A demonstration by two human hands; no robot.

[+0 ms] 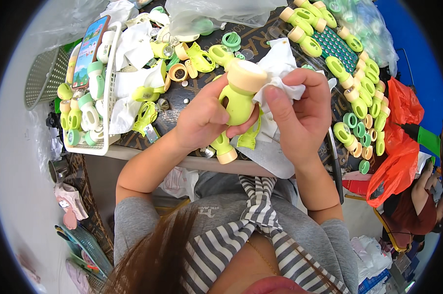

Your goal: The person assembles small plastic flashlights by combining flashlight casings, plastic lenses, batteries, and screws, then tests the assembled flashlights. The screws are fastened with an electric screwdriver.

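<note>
In my left hand (204, 115) is a lime-green toy flashlight (239, 100) with a peach-coloured head and an oval opening in its grip, its round white face tilted up. My right hand (304, 110) pinches a crumpled white wipe (281, 91) against the rim of that head. Just below lies another lime-green flashlight (223, 148) near the table edge, beside a loose green half shell (251, 137). Behind my hands, a further lime-green body (222, 55) and peach rings (178, 72) rest on the dark patterned table.
At left a white basket (87, 147) holds green and white flashlights, with a phone (90, 51) propped on it. Several lime-green flashlights (361, 93) line the right side, around a dark green tray (336, 49). A red plastic bag (402, 127) hangs at the right edge. Another person (422, 206) sits beyond.
</note>
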